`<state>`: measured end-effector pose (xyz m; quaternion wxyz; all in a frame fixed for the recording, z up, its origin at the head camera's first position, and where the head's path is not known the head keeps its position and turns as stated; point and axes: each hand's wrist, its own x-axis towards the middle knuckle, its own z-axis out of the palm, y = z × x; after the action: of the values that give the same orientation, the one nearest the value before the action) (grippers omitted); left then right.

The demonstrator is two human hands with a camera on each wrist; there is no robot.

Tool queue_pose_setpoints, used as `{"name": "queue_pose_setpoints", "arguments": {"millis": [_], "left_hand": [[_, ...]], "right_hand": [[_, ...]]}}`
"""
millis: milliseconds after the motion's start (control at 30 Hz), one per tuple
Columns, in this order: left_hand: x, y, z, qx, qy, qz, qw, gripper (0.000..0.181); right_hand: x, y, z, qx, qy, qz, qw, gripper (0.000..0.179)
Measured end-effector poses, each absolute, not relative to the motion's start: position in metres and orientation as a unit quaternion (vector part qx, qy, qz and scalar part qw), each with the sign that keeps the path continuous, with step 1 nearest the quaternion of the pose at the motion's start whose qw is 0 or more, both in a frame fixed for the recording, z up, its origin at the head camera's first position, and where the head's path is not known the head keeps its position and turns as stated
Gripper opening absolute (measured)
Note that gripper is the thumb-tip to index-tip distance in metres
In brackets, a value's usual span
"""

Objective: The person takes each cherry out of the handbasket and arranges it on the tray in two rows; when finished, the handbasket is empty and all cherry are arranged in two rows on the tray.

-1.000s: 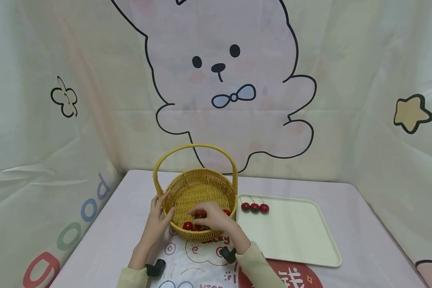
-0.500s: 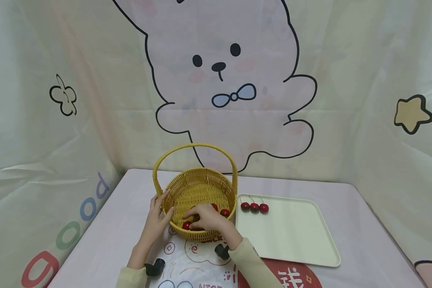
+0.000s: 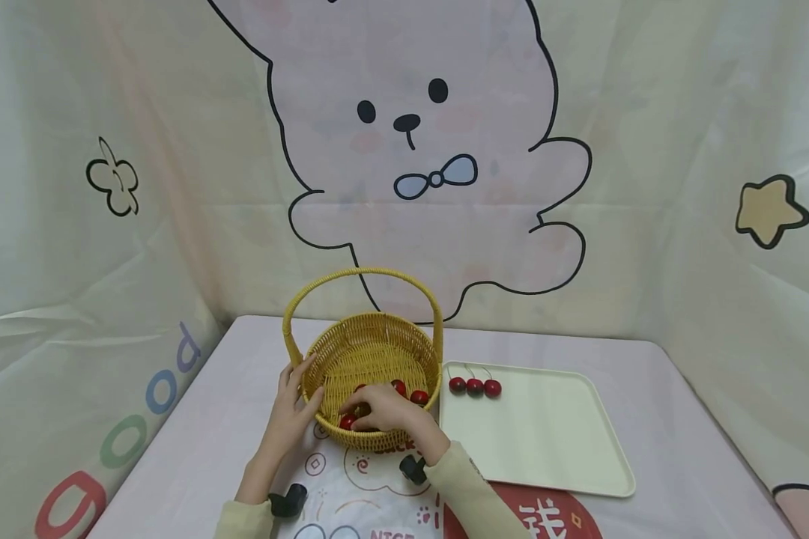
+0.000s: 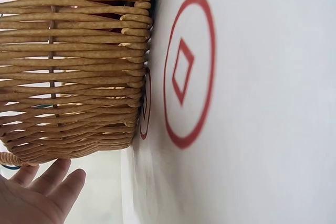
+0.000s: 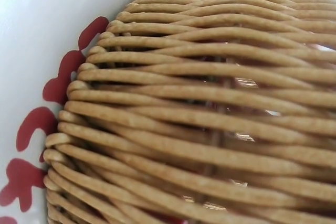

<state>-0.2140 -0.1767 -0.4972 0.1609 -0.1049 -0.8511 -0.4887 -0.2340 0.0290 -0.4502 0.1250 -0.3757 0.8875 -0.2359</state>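
Observation:
A yellow wicker basket (image 3: 374, 359) with a tall arched handle stands on the table, several red cherries (image 3: 419, 397) in its near part. My left hand (image 3: 288, 423) rests against the basket's left side, fingers (image 4: 71, 184) fairly straight and the thumb near the rim. Over the near rim, my right hand (image 3: 386, 406) reaches down into the basket. Its thumb and forefinger curve about a dark cherry (image 3: 362, 409); whether they pinch it I cannot tell. In the right wrist view the basket's woven wall (image 5: 210, 108) hides the fingers.
A cream rectangular tray (image 3: 546, 442) lies right of the basket, close beside it. Three stemmed cherries (image 3: 475, 387) sit in a row at its far left corner. A printed cloth (image 3: 323, 516) covers the near table. Cartoon-printed curtains (image 3: 647, 262) enclose the back and sides.
My right hand has moved left and lower into the basket among the cherries, uncovering cherries on the right. My left hand stays at the basket's side.

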Motion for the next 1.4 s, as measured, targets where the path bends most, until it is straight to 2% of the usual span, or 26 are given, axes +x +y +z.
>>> {"name": "queue_pose_setpoints", "arguments": {"millis": [333, 667, 1100, 1400], "left_hand": [[-0.2145, -0.1757, -0.4956, -0.102, -0.849, -0.494, 0.160, 0.057], [-0.2156, -0.1756, -0.4947, -0.099, -0.845, -0.501, 0.159, 0.056], [-0.2147, -0.1752, -0.4938, -0.097, -0.850, -0.492, 0.163, 0.056], [-0.2130, -0.1741, -0.4924, -0.094, -0.852, -0.489, 0.161, 0.055]], "right_hand": [[-0.2339, 0.0296, -0.4503, -0.376, 0.890, -0.234, 0.107, 0.030], [-0.2348, 0.0332, -0.4514, -0.346, 0.877, -0.320, 0.096, 0.031], [-0.2334, 0.0365, -0.4522, -0.319, 0.868, -0.378, 0.052, 0.038], [-0.2306, 0.0379, -0.4508, -0.304, 0.855, -0.420, 0.022, 0.034]]}}
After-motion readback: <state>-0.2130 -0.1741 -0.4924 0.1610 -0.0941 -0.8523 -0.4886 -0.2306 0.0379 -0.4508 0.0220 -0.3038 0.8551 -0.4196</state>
